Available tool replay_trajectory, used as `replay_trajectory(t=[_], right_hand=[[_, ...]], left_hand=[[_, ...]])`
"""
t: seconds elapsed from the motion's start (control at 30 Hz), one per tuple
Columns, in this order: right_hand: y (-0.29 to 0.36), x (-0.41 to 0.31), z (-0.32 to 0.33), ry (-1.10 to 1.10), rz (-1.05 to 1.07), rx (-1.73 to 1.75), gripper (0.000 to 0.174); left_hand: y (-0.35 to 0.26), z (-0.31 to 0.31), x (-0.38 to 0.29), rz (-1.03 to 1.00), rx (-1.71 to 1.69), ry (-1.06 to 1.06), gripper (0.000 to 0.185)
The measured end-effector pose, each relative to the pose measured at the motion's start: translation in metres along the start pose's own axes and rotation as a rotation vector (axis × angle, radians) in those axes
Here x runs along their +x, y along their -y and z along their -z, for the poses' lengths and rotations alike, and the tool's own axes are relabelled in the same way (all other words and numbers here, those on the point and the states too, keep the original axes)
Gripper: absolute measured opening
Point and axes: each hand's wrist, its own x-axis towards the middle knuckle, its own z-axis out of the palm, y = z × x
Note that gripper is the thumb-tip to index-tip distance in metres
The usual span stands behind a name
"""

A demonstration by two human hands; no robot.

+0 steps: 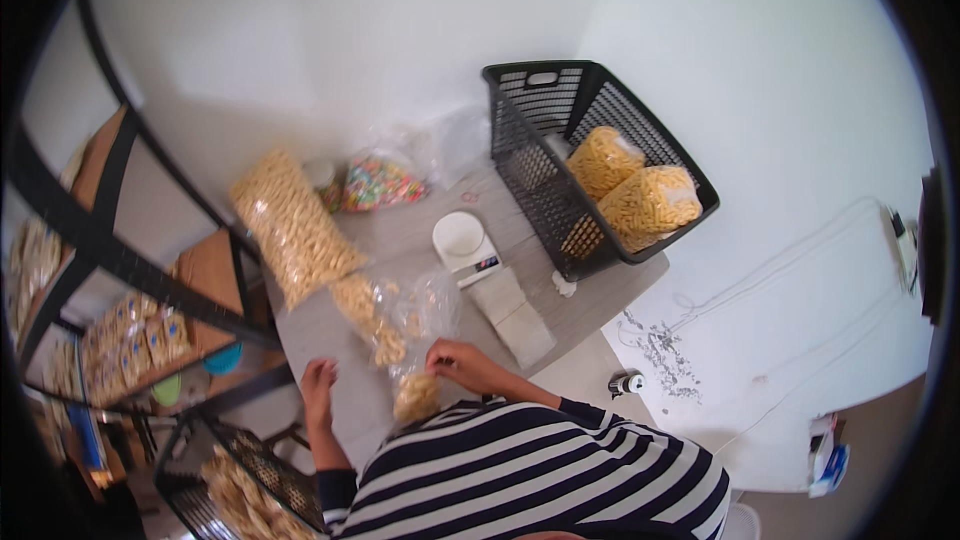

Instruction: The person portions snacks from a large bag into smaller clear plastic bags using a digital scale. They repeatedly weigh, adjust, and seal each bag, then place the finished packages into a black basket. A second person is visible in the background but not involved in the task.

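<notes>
My left hand (319, 382) is raised at the near left of the table, fingers loosely curled, with nothing seen in it. My right hand (461, 366) is bent over the upper edge of a small clear bag of pale snacks (417, 394); whether its fingers pinch the plastic is unclear. My striped shirt partly hides this bag's lower end. Just beyond lies an opened clear bag (367, 311) with ring-like snack pieces spilling toward me. A large full snack bag (292, 229) lies behind it. The white kitchen scale (461, 244) stands to the right, beside flat plastic bags (514, 315).
A black plastic basket (551, 232) at the table's right holds two yellow snack bags (649, 202). Colorful wrapped pieces (382, 181) sit in a bag by the wall. Left are shelves (214, 270) with packets (139, 341) and another basket (187, 457) below.
</notes>
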Motion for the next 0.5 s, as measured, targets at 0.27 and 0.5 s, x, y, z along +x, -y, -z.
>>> replay_trajectory(t=[0.27, 0.5], right_hand=[[-0.012, 0.056, -0.019, 0.304, -0.003, 0.246, 0.007], [-0.016, 0.092, -0.012, 0.320, -0.104, 0.373, 0.010]], left_hand=[[0.117, 0.166, 0.067, -0.106, 0.712, -0.512, 0.020], [0.084, 0.119, 0.173, 0.059, 0.776, -0.339, 0.023]])
